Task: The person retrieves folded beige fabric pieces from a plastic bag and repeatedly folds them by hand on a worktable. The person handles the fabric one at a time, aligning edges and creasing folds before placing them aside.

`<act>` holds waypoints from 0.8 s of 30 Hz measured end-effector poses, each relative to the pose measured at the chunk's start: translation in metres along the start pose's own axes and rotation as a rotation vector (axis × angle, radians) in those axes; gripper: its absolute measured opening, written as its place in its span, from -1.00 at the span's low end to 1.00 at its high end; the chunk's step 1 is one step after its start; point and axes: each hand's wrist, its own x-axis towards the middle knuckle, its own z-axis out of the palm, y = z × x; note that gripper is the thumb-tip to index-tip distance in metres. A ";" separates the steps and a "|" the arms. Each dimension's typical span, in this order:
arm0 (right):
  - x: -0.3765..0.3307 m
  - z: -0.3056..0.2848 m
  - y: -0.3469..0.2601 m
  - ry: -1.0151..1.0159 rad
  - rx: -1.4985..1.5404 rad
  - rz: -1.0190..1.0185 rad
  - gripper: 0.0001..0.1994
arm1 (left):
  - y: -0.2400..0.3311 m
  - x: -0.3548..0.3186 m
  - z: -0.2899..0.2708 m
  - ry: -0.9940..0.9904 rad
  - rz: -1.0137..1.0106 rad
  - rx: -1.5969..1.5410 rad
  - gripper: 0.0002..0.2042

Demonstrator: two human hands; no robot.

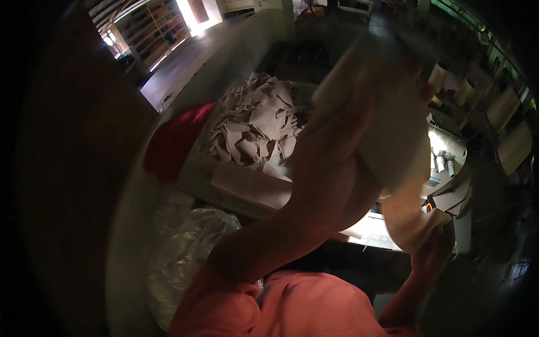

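Observation:
My left hand [351, 115] is raised high in front of me, its fingers closed on a beige fabric piece [401, 140]. The cloth hangs down from it and curves toward the lower right. At that lower end my right hand [435, 247] pinches the edge of the same cloth. Part of the left hand's grip is dim and blurred. Beyond my left forearm lies a heap of crumpled beige fabric pieces [261, 121]. A flat, folded beige cloth [250, 185] rests on the near side of the heap.
Behind the raised cloth, a sewing machine [457, 149] with metal tension knobs stands partly hidden, its lit work plate [373, 230] below. Yellowish thread cones [438, 76] stand at the far right. A red cloth [177, 143] and a clear plastic bag [191, 241] lie at left.

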 end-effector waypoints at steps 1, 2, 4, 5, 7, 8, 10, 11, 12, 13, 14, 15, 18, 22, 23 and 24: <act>-0.002 0.014 -0.006 0.068 0.055 -0.006 -0.82 | -0.001 0.006 0.009 0.048 0.060 -0.019 -0.63; -0.001 0.020 -0.010 0.104 0.045 -0.028 -0.82 | 0.004 0.012 0.006 0.012 0.035 -0.043 -0.61; -0.002 0.019 -0.012 0.092 0.051 -0.052 -0.82 | 0.012 0.014 -0.008 -0.009 0.045 -0.103 -0.58; -0.002 0.018 -0.010 0.085 0.061 -0.055 -0.82 | 0.015 0.007 -0.021 0.013 0.077 -0.131 -0.58; -0.004 0.021 -0.008 0.075 0.074 -0.014 -0.80 | 0.023 -0.016 -0.047 0.192 0.130 0.019 -0.56; -0.006 0.023 -0.006 0.067 0.061 0.011 -0.80 | 0.025 -0.031 -0.064 0.283 0.149 0.072 -0.53; -0.009 0.015 0.011 0.081 0.079 0.075 -0.83 | 0.040 -0.063 -0.104 0.448 0.199 0.192 -0.48; -0.008 0.016 0.021 0.030 0.106 0.138 -0.84 | 0.050 -0.078 -0.126 0.519 0.224 0.250 -0.45; -0.009 0.020 0.031 -0.015 0.131 0.194 -0.86 | 0.059 -0.092 -0.147 0.599 0.171 0.304 -0.41; -0.009 0.025 0.039 -0.060 0.156 0.255 -0.87 | 0.072 -0.108 -0.166 0.684 0.115 0.359 -0.38; -0.008 0.033 0.045 -0.063 0.117 0.304 -0.88 | 0.088 -0.125 -0.189 0.828 0.077 0.593 -0.38; -0.005 0.040 0.051 -0.068 0.085 0.355 -0.90 | 0.106 -0.140 -0.203 0.969 0.039 0.838 -0.38; 0.001 0.052 0.057 -0.164 -0.073 0.350 -0.90 | 0.124 -0.163 -0.169 0.983 0.113 1.592 -0.54; 0.008 0.094 0.044 -0.334 -0.303 0.239 -0.88 | 0.075 -0.176 -0.140 0.619 -0.041 1.090 -0.62; 0.008 0.097 0.042 -0.373 -0.401 0.187 -0.88 | 0.063 -0.170 -0.152 0.626 0.011 0.899 -0.61; 0.001 0.102 0.037 -0.325 -0.146 0.270 -0.89 | 0.054 -0.163 -0.166 0.628 0.061 0.706 -0.59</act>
